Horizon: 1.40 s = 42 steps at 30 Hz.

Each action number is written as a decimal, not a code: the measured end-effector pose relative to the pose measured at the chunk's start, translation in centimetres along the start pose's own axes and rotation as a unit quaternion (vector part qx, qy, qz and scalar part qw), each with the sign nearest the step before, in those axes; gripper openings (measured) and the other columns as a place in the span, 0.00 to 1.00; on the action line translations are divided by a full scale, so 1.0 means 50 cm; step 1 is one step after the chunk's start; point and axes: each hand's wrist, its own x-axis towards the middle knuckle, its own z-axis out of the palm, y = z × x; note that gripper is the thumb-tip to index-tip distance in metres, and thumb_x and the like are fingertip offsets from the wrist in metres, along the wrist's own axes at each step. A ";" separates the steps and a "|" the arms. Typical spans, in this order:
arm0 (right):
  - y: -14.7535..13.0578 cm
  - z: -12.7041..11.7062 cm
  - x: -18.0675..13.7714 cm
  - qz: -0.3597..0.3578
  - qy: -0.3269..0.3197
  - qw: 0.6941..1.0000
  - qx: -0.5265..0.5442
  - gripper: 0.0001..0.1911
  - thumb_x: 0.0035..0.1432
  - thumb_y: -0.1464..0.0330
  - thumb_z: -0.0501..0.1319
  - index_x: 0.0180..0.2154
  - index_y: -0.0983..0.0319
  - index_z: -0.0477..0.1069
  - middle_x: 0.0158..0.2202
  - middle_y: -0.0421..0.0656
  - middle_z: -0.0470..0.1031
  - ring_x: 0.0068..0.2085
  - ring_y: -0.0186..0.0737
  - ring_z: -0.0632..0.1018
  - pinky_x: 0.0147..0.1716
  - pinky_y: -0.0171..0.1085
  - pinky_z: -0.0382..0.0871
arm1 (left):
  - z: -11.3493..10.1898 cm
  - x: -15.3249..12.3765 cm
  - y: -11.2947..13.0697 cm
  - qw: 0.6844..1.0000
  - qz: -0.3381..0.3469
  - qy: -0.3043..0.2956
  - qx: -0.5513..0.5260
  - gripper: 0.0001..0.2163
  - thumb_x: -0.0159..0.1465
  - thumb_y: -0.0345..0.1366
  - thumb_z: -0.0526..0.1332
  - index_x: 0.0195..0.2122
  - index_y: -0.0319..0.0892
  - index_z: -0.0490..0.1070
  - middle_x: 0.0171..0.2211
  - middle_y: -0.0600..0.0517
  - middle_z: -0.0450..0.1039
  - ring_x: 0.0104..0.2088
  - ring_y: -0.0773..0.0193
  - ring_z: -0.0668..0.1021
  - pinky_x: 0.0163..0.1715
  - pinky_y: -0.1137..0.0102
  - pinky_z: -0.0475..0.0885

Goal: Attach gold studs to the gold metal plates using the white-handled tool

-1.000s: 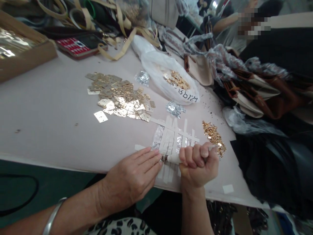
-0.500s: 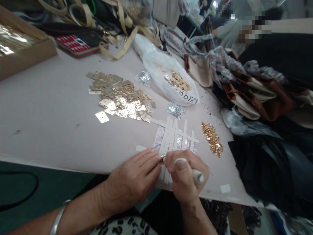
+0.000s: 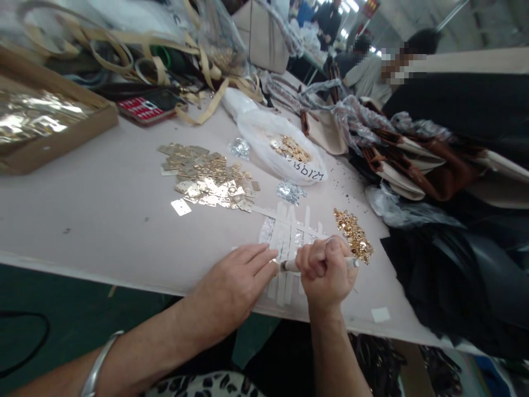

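My right hand (image 3: pixel 326 271) is closed in a fist round a white pen-like tool (image 3: pixel 351 263), its tip pointing left at my left fingertips. My left hand (image 3: pixel 233 286) lies on the pale table (image 3: pixel 103 220) near its front edge, fingers stretched out and close together, pressing on something small I cannot make out. Both hands rest on a patch of white tape strips over silvery foil (image 3: pixel 289 231). A heap of small gold fittings (image 3: pixel 353 234) lies just right of my right hand.
Flat gold plates (image 3: pixel 206 176) are spread mid-table, with a white plastic bag of gold parts (image 3: pixel 285 149) behind. A cardboard box (image 3: pixel 49 127), a phone (image 3: pixel 149 105) and tan straps (image 3: pixel 198 66) sit at the back. Bags (image 3: pixel 413 160) pile up on the right; another person (image 3: pixel 372 71) sits beyond.
My right hand has turned from a thumb-over hold back into a fist round the tool, which now lies level. My left hand stays put. The camera has tilted up a little.
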 end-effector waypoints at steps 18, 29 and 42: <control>-0.036 -0.050 -0.041 -0.003 0.187 0.979 0.083 0.18 0.64 0.64 0.58 0.22 0.58 0.60 0.13 0.27 0.46 0.13 0.27 0.47 0.12 0.27 0.52 | 0.002 -0.029 0.035 0.997 0.071 0.018 0.028 0.09 0.71 0.28 0.54 0.38 0.38 0.73 0.37 0.48 0.77 0.42 0.56 0.77 0.45 0.60 0.76; 0.003 -0.069 -0.052 0.061 0.247 0.958 0.135 0.18 0.60 0.62 0.61 0.22 0.58 0.58 0.15 0.25 0.41 0.16 0.28 0.42 0.12 0.27 0.51 | 0.005 -0.040 0.005 0.994 0.108 -0.008 0.014 0.12 0.70 0.28 0.55 0.50 0.38 0.74 0.55 0.46 0.76 0.56 0.54 0.76 0.56 0.58 0.73; 0.022 -0.089 -0.052 0.070 0.269 0.942 0.188 0.16 0.60 0.66 0.61 0.21 0.60 0.62 0.15 0.26 0.40 0.16 0.27 0.40 0.11 0.25 0.52 | 0.016 -0.043 0.006 0.996 0.081 -0.024 -0.009 0.12 0.71 0.31 0.55 0.52 0.39 0.74 0.54 0.48 0.77 0.57 0.56 0.76 0.58 0.60 0.72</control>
